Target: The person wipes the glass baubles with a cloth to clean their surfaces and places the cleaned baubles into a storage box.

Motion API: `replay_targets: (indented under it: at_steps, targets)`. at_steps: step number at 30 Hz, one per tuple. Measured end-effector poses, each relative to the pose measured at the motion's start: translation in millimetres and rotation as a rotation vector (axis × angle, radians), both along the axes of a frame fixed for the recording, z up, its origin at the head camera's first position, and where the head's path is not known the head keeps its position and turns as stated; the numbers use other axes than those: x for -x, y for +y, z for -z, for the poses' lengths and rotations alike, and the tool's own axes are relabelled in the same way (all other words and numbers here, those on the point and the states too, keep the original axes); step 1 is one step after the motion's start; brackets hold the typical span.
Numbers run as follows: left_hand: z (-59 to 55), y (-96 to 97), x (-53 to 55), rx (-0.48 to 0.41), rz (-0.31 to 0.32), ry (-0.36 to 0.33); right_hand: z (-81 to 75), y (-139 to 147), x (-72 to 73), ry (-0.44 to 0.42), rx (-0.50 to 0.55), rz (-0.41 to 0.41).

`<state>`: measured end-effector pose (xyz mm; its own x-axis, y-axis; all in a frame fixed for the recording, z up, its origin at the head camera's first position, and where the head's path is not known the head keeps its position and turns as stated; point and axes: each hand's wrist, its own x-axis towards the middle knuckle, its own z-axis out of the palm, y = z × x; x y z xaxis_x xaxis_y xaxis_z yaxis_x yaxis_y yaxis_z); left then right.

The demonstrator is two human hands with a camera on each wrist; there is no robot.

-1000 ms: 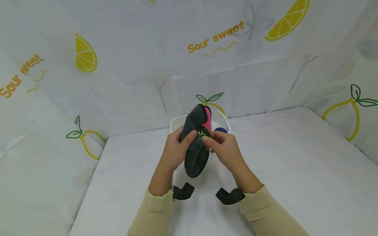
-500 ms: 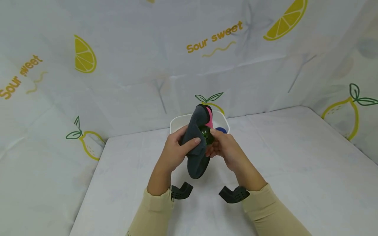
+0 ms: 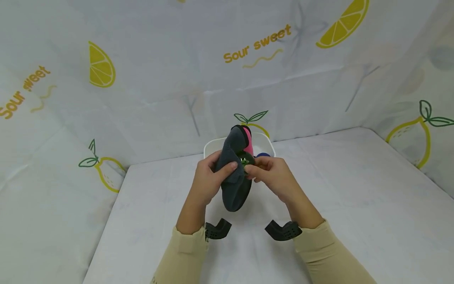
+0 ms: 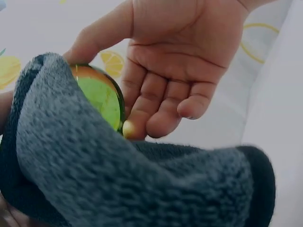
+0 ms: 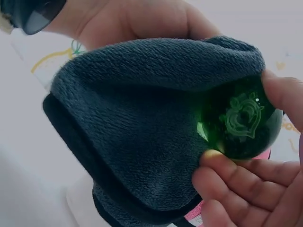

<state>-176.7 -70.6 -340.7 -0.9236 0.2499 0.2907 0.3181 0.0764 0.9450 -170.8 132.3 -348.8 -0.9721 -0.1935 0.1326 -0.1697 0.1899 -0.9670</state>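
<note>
A dark blue-grey fuzzy cloth with a black edge hangs from my left hand, thumb in front and fingers behind. Folded against it is a clear green ball, its surface marked with a pale heart-shaped design. My right hand pinches the ball between thumb and fingers on its right side. In the left wrist view, the cloth covers much of the ball, and the right hand's other fingers lie loosely curled beside it. Both hands are raised above the table.
Behind the hands, a white tub stands at the back of the white-covered table. A blue round thing shows at the tub, and a pink thing rises behind the cloth. A lemon-printed curtain closes the back.
My right hand shifted right to the ball's side, then back left across its front. The cloth and left hand moved only slightly, and the ball stays against the cloth.
</note>
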Motion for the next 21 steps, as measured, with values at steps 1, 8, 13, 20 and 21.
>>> replay_targets:
  at_steps: [1,8,13,20,21]
  targets:
    - [-0.4,0.0,0.0,-0.002,-0.009,-0.009,0.4,-0.8,-0.7,0.019,-0.022,0.014]
    - [-4.0,-0.7,1.3,-0.027,-0.07,-0.041,1.5,-6.7,-7.4,0.215,-0.203,0.138]
    - [-4.5,-0.1,1.6,-0.039,-0.111,-0.048,3.3,-10.9,-9.0,0.49,-0.32,0.199]
    - [-3.0,-0.4,2.1,-0.026,-0.148,-0.042,5.6,-14.6,-7.9,0.741,-0.446,0.217]
    - [-2.5,-0.6,2.4,-0.024,-0.149,-0.04,5.7,-14.9,-7.9,0.767,-0.469,0.223]
